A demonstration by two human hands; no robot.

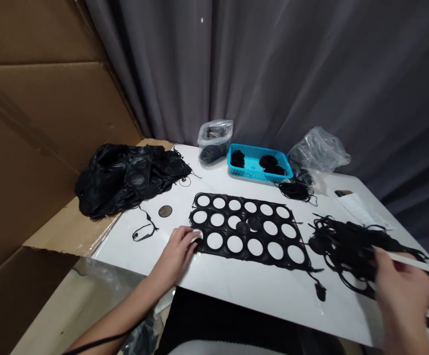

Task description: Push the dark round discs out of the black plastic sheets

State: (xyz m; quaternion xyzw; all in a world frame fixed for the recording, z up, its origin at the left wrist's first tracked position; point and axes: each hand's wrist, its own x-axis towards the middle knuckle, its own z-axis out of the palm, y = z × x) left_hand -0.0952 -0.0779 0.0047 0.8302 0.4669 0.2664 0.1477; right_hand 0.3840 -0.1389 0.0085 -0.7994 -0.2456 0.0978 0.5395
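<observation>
Resting our left grip [181, 244] at the near left corner of a black sheet [225, 255] with three rows of round openings, we have the fingertips touching its margin; whether they pinch it or only press, we cannot tell. The sheet lies flat around the middle of the tabletop [259, 301], between its near and far edges, and two dark discs [242, 228] lie on it, partly covering openings in the middle row. Our right grip [403, 288] is closed around a pale stick [421, 265], over a loose pile of black strips [347, 241] toward the tabletop's right edge; motion blurs the fingers there. Left of the sheet we see a single round disc [165, 211] and a thin black scrap [144, 230], and near the left edge a heap of black material [125, 180] partly on a cardboard flap [55, 236]. Along the far edge stand a clear bag [215, 135] with dark contents, a blue basket [261, 176] with black bundles [269, 162] inside, and a crumpled plastic bag [320, 148]. Toward the far right corner lies a white paper [360, 209]
</observation>
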